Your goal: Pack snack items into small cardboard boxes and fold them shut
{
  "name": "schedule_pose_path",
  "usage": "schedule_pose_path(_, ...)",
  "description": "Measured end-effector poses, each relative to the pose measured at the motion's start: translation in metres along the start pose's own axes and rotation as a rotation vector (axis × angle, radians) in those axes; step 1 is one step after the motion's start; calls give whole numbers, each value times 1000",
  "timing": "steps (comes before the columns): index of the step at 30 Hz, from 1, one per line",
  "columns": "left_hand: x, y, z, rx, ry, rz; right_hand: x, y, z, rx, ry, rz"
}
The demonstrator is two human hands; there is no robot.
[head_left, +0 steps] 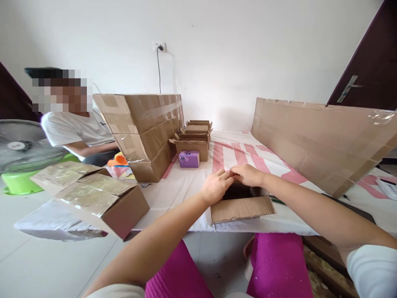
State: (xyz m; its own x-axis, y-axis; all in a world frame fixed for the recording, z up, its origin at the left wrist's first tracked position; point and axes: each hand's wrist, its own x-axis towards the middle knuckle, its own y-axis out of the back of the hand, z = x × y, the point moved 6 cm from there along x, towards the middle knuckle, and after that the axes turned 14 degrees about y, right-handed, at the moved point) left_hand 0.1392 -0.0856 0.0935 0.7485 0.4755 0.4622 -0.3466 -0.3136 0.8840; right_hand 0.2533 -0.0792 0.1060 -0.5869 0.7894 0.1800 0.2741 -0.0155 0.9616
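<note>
surface: low top under a white cloth with pink stripes (186, 186), pale tiled floor (46, 265) around it.
room: white wall (248, 54) with a plugged socket (159, 46), dark door (372, 62) at right.
around: stack of taped cartons (145, 132), purple packet (189, 159), long cardboard sheet (319, 140) propped on edge, another person (74, 128) seated at far left.
left hand (216, 187): fingers curled in a pinch at the far rim of the small box (242, 209).
right hand (248, 174): pinched likewise, fingertips meeting the left's; what lies between is too small to tell.
box place: near edge of the cloth, just before the person.
box axis: long side runs left to right, mouth up, near flap folded towards the person.
</note>
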Motion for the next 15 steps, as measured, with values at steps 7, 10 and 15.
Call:
schedule_pose_path(7,0,-2,5,44,-97,82,21,0,9,149,-23,-215)
schedule_pose_path(10,1,-4,4,29,-90,81,25,-1,6,121,-26,-228)
schedule_pose_path(15,1,-4,3,9,-62,75,18,-4,0,39,-69,-170)
